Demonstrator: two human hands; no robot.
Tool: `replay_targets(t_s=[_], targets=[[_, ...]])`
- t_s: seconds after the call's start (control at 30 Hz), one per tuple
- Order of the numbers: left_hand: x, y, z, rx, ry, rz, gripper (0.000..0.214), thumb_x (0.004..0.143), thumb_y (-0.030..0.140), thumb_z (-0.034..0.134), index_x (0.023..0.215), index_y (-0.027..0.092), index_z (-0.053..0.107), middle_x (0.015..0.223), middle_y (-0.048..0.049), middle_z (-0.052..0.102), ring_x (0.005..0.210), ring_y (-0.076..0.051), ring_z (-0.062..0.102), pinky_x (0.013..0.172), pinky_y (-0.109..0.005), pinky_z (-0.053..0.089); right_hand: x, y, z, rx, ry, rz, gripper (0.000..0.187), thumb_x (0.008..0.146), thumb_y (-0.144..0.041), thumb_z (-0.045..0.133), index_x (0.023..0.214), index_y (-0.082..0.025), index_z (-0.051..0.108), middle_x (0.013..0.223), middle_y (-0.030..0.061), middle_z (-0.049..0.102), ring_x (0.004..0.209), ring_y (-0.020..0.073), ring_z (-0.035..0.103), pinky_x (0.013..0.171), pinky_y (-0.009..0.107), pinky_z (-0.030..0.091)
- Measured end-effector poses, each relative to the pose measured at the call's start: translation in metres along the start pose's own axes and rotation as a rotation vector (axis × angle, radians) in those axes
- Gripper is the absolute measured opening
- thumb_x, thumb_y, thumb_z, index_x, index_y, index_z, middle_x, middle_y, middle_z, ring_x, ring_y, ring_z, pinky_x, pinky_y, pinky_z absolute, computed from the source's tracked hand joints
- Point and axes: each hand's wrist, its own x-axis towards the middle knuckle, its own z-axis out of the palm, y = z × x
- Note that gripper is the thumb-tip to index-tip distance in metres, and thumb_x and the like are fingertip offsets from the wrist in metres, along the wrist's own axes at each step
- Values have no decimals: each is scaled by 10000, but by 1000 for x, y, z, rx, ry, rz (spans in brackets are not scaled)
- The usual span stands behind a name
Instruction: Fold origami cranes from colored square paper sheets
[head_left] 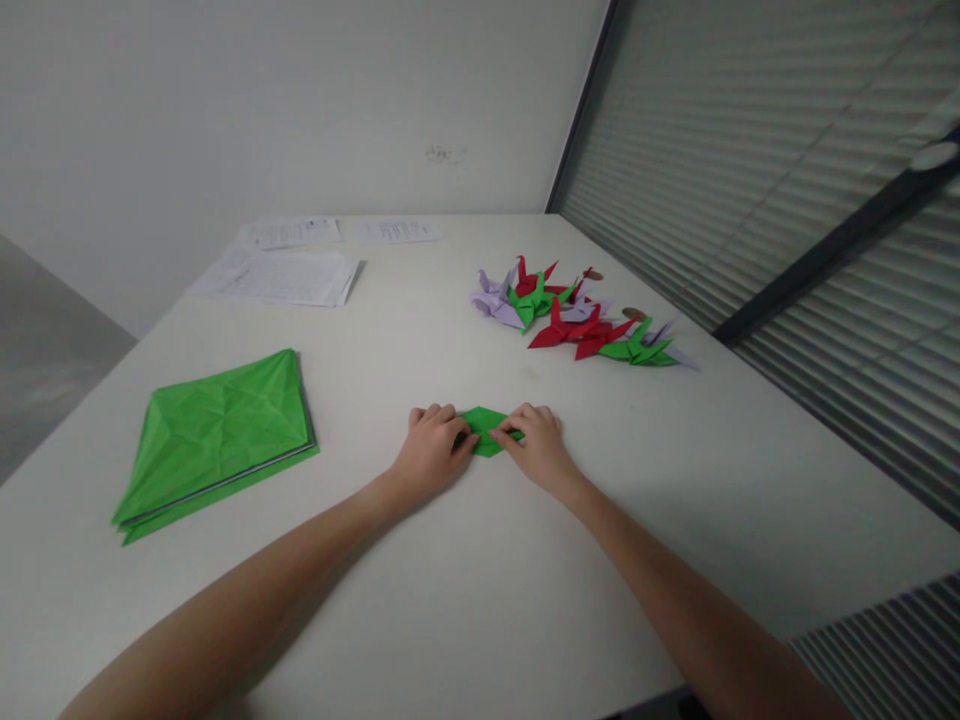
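A small folded piece of green paper (481, 422) lies on the white table between my hands. My left hand (436, 440) grips its left side, thumb and fingers closed on the edge. From the right, my right hand (534, 440) pinches the paper near its middle with thumb and forefinger. Parts of the paper are hidden under my fingers, so its full shape does not show. To the left lies a larger flat stack of creased green paper (225, 425) with a dark layer showing along its edge.
Several folded paper cranes in red (566, 328), green (641, 348) and lilac (496, 298) are grouped at the back right, beside small brown round pieces (634, 314). Printed sheets (277, 278) lie at the back left. Window blinds (787, 150) border the table's right side; a wall (337, 110) stands behind.
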Motion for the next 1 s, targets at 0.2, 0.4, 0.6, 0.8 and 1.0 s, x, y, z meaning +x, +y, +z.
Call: replay_targets(t_s=[0.2,0.4,0.6,0.8,1.0], targets=[[1,-1,2,9,10,-70,226,910,338,580,772,178,659,850,-56,587,866,-223,532,770,-382,342,0,-7,1,-60,46,17,239,883,-415,618,739,-235,681,870,71,622,906,263,501,769,397,349],[0,0,3,72,39,-61,245,911,361,574,763,182,653,841,-60,583,874,-233,528,778,-400,339,-2,-11,0,-134,68,25,249,886,-411,606,728,-226,660,877,84,608,909,273,497,764,411,367],[0,1,3,148,76,-37,227,890,363,606,755,187,655,870,-75,587,891,-245,520,786,-412,350,-2,-9,2,-154,105,-1,265,890,-422,593,720,-225,645,885,87,601,899,270,488,768,415,368],[1,1,2,155,43,-56,235,890,366,606,755,182,658,879,-81,588,898,-258,517,772,-414,365,-2,-11,1,-178,82,24,247,880,-415,614,726,-225,647,899,89,604,911,278,489,768,419,365],[3,0,3,135,32,-73,238,882,374,620,743,185,659,873,-74,579,900,-249,511,768,-402,369,-3,-10,2,-169,124,-6,299,887,-458,590,707,-224,635,889,86,593,900,270,488,760,407,367]])
